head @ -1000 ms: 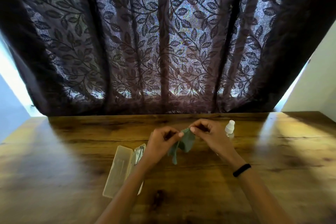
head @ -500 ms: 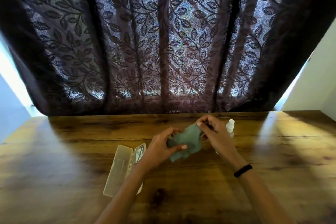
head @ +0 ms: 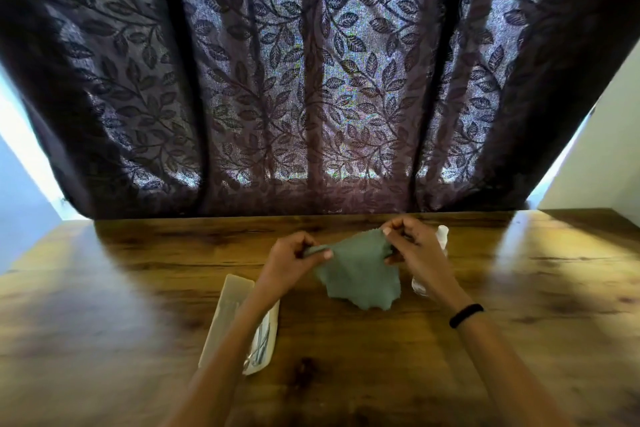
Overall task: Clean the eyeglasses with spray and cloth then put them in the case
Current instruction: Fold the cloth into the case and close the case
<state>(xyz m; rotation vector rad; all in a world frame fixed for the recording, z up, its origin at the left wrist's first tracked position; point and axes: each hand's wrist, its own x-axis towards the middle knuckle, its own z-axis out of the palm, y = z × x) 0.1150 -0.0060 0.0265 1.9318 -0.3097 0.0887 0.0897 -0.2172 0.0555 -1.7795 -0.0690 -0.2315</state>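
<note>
Two hands up over the brown wood surface [head: 398, 357], holding a green cloth [head: 360, 274] spread out between them. Left hand [head: 291, 262] pinching the cloth's top left corner between thumb and fingers. Right hand [head: 417, 250] pinching the top right corner the same way, with a black band [head: 465, 315] on that wrist. Cloth hanging down loose from both pinches, low edge near the wood. Open see-through case [head: 230, 312] lying flat at 8 o'clock from the cloth, partly under the left arm. Eyeglasses [head: 260, 348] lying folded inside the case. Little white spray bottle [head: 442, 236] standing at 3 o'clock from the cloth, mostly hidden behind the right hand. Dark leafy curtain [head: 311, 80] hanging at 12 o'clock, behind the surface.
</note>
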